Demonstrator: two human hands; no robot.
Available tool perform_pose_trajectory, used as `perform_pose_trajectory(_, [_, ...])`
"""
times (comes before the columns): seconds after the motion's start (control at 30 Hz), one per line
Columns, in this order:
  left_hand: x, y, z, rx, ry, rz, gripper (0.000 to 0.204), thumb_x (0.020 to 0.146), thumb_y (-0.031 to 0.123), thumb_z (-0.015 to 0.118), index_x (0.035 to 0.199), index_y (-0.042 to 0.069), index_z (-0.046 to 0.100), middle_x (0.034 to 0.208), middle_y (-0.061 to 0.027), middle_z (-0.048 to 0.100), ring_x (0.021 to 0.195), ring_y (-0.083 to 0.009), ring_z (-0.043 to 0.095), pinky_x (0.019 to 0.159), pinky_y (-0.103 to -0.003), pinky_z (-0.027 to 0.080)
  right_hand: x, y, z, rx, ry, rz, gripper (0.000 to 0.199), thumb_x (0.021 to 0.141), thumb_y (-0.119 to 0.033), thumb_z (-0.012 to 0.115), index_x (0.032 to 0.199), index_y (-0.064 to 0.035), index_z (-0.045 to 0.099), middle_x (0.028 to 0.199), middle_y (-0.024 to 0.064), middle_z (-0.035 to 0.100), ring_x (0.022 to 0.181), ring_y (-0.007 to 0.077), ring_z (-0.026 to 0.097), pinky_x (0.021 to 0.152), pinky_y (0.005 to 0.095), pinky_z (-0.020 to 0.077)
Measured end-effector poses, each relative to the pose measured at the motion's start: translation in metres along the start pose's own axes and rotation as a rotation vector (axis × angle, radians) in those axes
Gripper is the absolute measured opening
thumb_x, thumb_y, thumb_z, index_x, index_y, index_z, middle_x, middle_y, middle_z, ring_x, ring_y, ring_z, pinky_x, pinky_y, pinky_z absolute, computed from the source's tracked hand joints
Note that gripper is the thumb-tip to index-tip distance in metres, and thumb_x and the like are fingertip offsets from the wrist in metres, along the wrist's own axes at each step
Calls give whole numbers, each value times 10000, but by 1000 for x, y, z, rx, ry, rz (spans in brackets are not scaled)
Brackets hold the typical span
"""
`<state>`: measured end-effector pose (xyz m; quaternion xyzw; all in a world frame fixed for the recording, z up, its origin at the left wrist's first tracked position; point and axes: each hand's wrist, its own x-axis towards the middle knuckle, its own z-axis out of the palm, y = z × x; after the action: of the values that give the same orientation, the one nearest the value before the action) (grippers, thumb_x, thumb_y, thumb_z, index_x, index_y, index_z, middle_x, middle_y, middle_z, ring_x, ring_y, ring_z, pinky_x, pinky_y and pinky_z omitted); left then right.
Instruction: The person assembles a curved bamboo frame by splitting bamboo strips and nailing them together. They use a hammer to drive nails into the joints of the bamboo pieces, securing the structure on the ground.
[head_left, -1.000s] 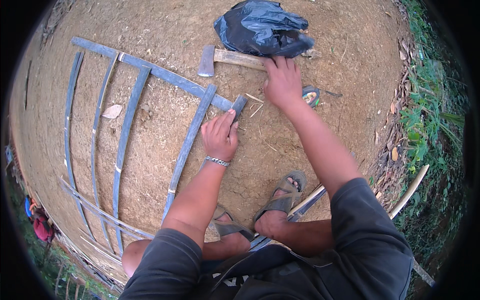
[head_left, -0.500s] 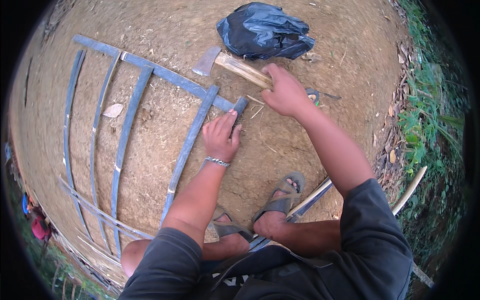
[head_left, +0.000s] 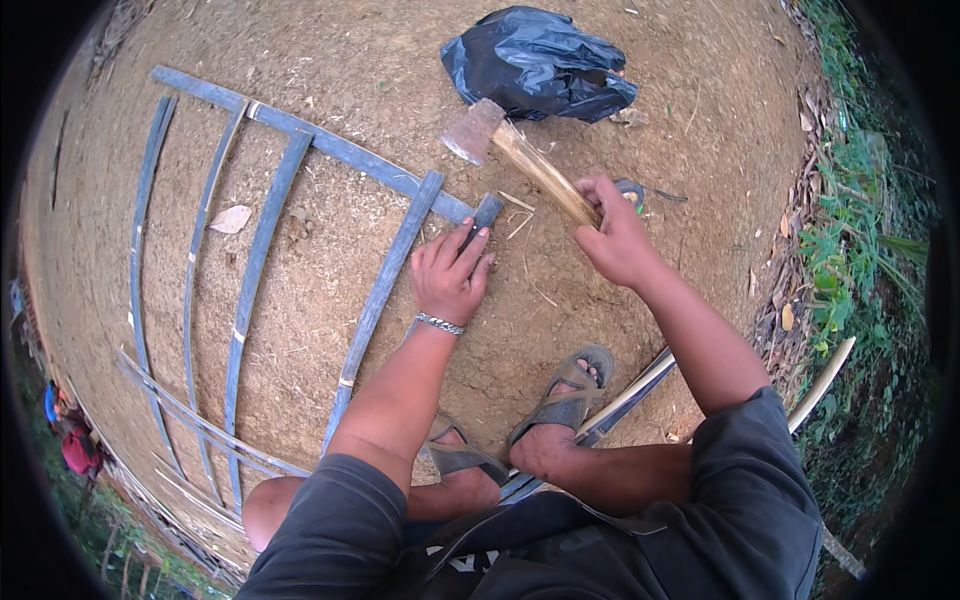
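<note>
My right hand is closed round the wooden handle of a hatchet, whose rusty head hangs above the ground with its blade edge to the left. My left hand, with a chain bracelet at the wrist, grips the far end of a blue-grey slat. A small dark thing, too small to name, shows by its fingertips. That slat's end meets the right end of a long blue-grey crosspiece. Most of the held slat is hidden under my left hand and arm.
Several more slats lie spread to the left across the crosspiece. A black plastic bag lies at the far side, and a small dark and green object lies beyond my right hand. Green plants edge the bare soil at right.
My right hand has moved right and nearer to me, and the hatchet head has swung right with it, tilting the handle more steeply. My left hand stays at the slat's end.
</note>
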<state>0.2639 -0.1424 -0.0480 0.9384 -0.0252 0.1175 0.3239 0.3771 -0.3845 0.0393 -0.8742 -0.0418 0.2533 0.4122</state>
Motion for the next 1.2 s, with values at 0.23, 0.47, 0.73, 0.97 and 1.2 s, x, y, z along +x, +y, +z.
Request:
perform_pose_trajectory(0.23, [1, 0, 0, 31, -24, 9, 436, 826, 249, 827, 1243, 151, 745, 1325, -13, 707, 1131, -240, 643, 976, -421, 445, -45, 22, 7, -3, -131, 2, 460, 912, -189, 665, 1314, -33, 506, 1092, 211, 645, 955, 374, 653, 869, 453, 519])
perform_pose_trajectory(0.47, [-1, -1, 4, 92, -15, -1, 441, 825, 324, 844, 1216, 143, 750, 1284, -9, 723, 1171, -229, 638, 968, -435, 442, -70, 18, 10, -295, -289, -74, 447, 992, -211, 619, 1400, -74, 500, 1197, 230, 645, 1086, 447, 645, 916, 506, 528])
perform_pose_trajectory(0.73, [0, -1, 6, 128, -48, -3, 402, 850, 359, 818, 1182, 139, 761, 1244, -7, 738, 1221, -211, 620, 965, -443, 432, -61, 21, 11, -347, -358, -87, 473, 1022, -271, 590, 1451, -102, 488, 1359, 209, 615, 1194, 422, 629, 988, 491, 535])
perform_pose_trajectory(0.97, [-2, -3, 6, 127, -10, 21, 371, 831, 357, 830, 1108, 121, 757, 1194, -17, 737, 1203, -235, 625, 970, -465, 432, -64, 6, 9, -332, -331, -107, 477, 1021, -269, 586, 1460, -111, 484, 1337, 204, 621, 1155, 421, 645, 964, 495, 543])
perform_pose_trajectory(1.2, [-1, -2, 7, 128, -43, 5, 370, 818, 333, 847, 1111, 128, 751, 1181, -19, 733, 1205, -238, 621, 981, -466, 420, -64, 15, 2, -412, -358, -121, 486, 1003, -237, 605, 1463, -132, 488, 1260, 196, 643, 1080, 415, 667, 902, 500, 560])
